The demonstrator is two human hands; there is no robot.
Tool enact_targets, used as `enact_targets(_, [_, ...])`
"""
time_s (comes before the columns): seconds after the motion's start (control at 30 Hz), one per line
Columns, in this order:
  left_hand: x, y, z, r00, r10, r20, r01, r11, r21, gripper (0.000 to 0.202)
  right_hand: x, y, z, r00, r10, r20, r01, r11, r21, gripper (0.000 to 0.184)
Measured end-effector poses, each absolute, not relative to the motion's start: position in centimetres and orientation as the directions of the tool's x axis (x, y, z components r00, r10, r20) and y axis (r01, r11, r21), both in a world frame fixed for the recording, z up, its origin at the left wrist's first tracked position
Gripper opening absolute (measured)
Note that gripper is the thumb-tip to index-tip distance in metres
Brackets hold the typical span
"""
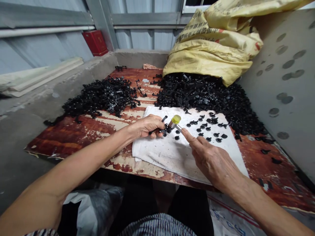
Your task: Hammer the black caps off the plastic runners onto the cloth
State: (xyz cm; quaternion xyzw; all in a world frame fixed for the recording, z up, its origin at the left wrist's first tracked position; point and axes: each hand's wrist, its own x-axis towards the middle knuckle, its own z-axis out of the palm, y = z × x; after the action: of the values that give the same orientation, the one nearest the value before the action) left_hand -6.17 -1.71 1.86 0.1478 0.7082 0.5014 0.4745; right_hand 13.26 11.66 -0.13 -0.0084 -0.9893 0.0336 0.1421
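Note:
My left hand (pixel 147 127) holds a black plastic sprue piece (pixel 157 130) above a white cloth (pixel 157 154), with its fingers curled around the piece. My right hand (pixel 211 157) reaches in from the lower right, its thumb and forefinger pinching a small metal tool with a yellow cap (pixel 175 122). The tool's tip is close to the black piece in my left hand. Several small black plastic caps (pixel 206 129) lie scattered on the cloth in front of both hands. Part of the tool's shaft is hidden by my fingers.
Two heaps of black plastic parts (pixel 100 96) (pixel 204 95) lie on a worn red-brown wooden board (pixel 59 141). A yellow woven sack (pixel 214 46) slumps behind the right heap. Grey walls rise at the right and back, and a red box (pixel 95 42) sits beyond the left ledge.

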Motion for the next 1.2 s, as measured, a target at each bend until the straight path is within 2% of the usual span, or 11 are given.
enact_targets(0.1, [-5.9,-1.8,2.0,-0.552,0.654,-0.517,-0.255,0.458,0.852,0.021,13.3,11.6,0.6,-0.949,0.032,0.315,-0.021,0.986,-0.164,0.059])
enact_targets(0.27, [-5.9,-1.9,1.9,-0.553,0.653,-0.517,-0.264,0.451,0.853,0.021,13.6,11.1,1.1,-0.792,0.141,0.594,-0.076,0.942,-0.325,0.060])
enact_targets(0.43, [-5.5,-1.8,1.6,-0.580,0.648,-0.494,-0.219,0.460,0.860,0.021,13.6,11.2,0.2,-0.919,0.087,0.384,-0.012,0.969,-0.248,0.063])
enact_targets(0.57, [-5.4,-1.8,1.4,-0.580,0.646,-0.497,-0.206,0.474,0.856,0.022,13.4,10.9,0.4,-0.877,0.148,0.457,0.027,0.965,-0.261,0.063])
enact_targets(0.63, [-5.4,-1.8,1.5,-0.587,0.648,-0.485,-0.180,0.480,0.859,0.021,13.2,10.8,0.4,-0.916,0.109,0.387,0.015,0.971,-0.239,0.064])
enact_targets(0.73, [-5.4,-1.9,1.7,-0.592,0.634,-0.498,-0.191,0.489,0.851,0.022,12.9,10.8,0.7,-0.933,0.144,0.330,0.017,0.933,-0.360,0.055])
enact_targets(0.8, [-5.0,-2.0,1.9,-0.599,0.608,-0.522,-0.287,0.445,0.848,0.023,12.6,10.7,1.0,-0.892,0.302,0.337,0.054,0.810,-0.584,0.043])
enact_targets(0.87, [-4.1,-2.2,2.1,-0.619,0.590,-0.518,-0.402,0.327,0.855,0.024,12.4,10.2,1.2,-0.855,0.444,0.269,0.064,0.604,-0.795,0.030])
enact_targets(0.93, [-2.8,-2.3,2.1,-0.646,0.608,-0.462,-0.470,0.160,0.868,0.021,12.0,9.5,1.0,-0.853,0.498,0.157,0.060,0.393,-0.918,0.025])
enact_targets(1.07, [-0.2,-2.4,1.9,-0.609,0.714,-0.345,-0.558,-0.077,0.826,0.010,11.1,8.0,-0.1,-0.854,0.520,0.028,0.060,0.151,-0.987,0.029])
enact_targets(1.2, [1.0,-2.9,1.8,-0.575,0.730,-0.369,-0.616,-0.090,0.782,0.008,10.8,7.6,-0.3,-0.857,0.514,-0.027,0.079,0.081,-0.994,0.027])
